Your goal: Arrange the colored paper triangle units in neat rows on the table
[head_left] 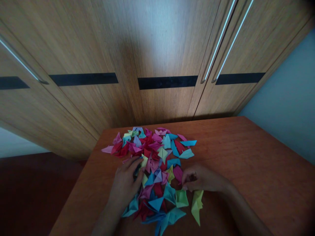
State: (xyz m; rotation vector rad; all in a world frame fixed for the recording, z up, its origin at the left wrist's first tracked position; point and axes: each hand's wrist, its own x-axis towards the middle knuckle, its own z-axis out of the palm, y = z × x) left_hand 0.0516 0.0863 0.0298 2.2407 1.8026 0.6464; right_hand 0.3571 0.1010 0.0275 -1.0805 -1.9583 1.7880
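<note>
Many folded paper pieces in pink, red, blue, green and yellow lie in a loose pile on the table. My left hand [125, 182] rests at the pile's left side, fingers curved and thumb apart. Its fingertips are beside a pale yellow folded paper [144, 161]. On the other side, my right hand [203, 178] has its thumb and fingers pinched together. The fingertips are between a magenta folded paper [177, 173] and a green folded paper [181, 199]; what they pinch, if anything, is hidden. Below that hand lies a yellow-green folded paper [197, 206].
The reddish-brown wooden table [246, 147] reaches back to a wooden wardrobe [164, 105] with long metal handles. A pale wall [287, 98] stands on the right. Dark floor [31, 183] shows past the table's left edge.
</note>
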